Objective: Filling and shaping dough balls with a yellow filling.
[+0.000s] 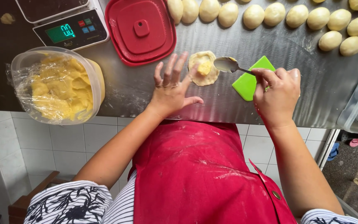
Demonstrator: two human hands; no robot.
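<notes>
Red apron (195, 174) nearest, spoon (227, 64) handle hidden inside right hand (276, 93).

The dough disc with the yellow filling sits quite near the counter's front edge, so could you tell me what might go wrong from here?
The dough disc is only lightly steadied by the left hand, so it may slide when the spoon in the right hand pushes the filling. The tub of filling overhangs the counter edge and could tip.
</notes>
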